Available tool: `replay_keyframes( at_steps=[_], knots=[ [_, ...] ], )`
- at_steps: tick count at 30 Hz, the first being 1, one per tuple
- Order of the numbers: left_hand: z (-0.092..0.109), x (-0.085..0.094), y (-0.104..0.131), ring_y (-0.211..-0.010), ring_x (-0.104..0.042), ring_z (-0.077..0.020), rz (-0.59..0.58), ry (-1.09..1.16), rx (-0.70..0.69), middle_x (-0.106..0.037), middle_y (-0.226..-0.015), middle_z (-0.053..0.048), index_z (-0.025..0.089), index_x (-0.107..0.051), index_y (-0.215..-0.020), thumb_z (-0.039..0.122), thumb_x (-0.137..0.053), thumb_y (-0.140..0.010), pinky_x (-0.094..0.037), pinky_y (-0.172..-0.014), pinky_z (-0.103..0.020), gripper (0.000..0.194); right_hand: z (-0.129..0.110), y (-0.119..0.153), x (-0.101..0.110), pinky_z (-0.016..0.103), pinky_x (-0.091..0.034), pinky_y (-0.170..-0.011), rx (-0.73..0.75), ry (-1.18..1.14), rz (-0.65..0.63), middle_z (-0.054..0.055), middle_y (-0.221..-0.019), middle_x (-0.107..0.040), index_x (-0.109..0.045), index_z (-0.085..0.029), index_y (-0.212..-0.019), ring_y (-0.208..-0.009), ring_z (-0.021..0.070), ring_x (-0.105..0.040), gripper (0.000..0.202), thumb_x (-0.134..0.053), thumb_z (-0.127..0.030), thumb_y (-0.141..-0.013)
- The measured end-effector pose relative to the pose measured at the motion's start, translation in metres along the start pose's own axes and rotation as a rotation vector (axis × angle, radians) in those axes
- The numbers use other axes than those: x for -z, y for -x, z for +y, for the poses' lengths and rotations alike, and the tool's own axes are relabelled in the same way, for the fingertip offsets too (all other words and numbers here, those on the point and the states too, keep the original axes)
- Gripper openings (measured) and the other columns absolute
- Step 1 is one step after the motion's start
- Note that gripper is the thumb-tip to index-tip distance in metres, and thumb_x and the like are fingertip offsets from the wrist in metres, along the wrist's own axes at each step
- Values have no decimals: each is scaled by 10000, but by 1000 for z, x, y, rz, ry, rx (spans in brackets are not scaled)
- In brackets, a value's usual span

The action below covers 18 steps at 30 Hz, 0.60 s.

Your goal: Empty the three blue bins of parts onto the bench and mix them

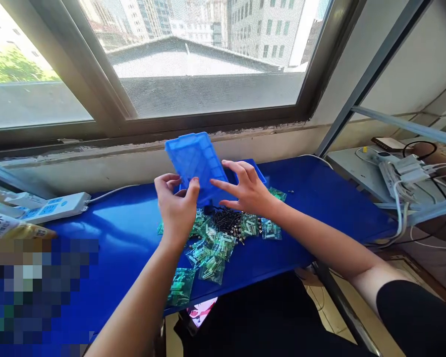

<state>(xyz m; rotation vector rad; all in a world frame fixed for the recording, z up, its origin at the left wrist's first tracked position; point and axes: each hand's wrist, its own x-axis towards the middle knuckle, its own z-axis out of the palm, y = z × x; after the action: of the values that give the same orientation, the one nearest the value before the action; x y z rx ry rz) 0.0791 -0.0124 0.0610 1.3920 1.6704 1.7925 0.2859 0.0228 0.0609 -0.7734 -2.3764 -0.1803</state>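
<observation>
Two hands meet at mid-frame over a blue bench [312, 198]. A blue plastic tray [195, 161] stands tilted, its underside towards the camera. The left hand [176, 208] pinches its lower left edge with thumb and fingers closed; the right hand [247, 191] lies open, fingers spread against its right side. Below them lie black screws [226, 220] and green packets [210, 253].
</observation>
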Motion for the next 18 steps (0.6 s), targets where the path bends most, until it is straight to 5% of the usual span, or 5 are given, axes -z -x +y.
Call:
replay_keyframes(
  at_steps=[4, 7, 12, 18],
  knots=[
    [-6, -16, -16, -688, -655, -148, -258, 110, 129, -684, -950, -59, 189, -549, -1146, 547, -647, -863, -552, -564, -259, 466, 21, -2, -11, 491, -348, -1094, 15, 76, -50, 69, -1265, -646, -713, -296, -1140, -1298, 310, -406, 205, -570, -345, -1001],
    [-15, -13, -24, -841, -694, -204, -298, -65, 15, -717, -973, -86, 184, -625, -1111, 527, -468, -967, -567, -733, -334, 404, 42, 0, -23, 456, -376, -1011, -35, 41, -57, 95, -974, -707, -733, -231, -1013, -1186, 305, -468, 229, -571, -392, -999],
    [-38, 3, -27, -1057, -676, -294, -391, -586, -264, -742, -1121, -124, 195, -678, -1136, 370, -543, -930, -474, -964, -444, 302, 56, 5, -38, 419, -394, -916, -45, 26, -156, 101, -915, -712, -739, -202, -937, -1032, 280, -524, 236, -585, -373, -992],
    [-53, 5, -20, -1108, -667, -309, -548, -752, -334, -761, -1137, -87, 280, -725, -1122, 296, -503, -945, -359, -1048, -522, 284, 55, 3, -49, 394, -414, -877, 3, 105, -305, 111, -905, -715, -741, -171, -877, -1011, 278, -543, 165, -644, -283, -949]
  ],
)
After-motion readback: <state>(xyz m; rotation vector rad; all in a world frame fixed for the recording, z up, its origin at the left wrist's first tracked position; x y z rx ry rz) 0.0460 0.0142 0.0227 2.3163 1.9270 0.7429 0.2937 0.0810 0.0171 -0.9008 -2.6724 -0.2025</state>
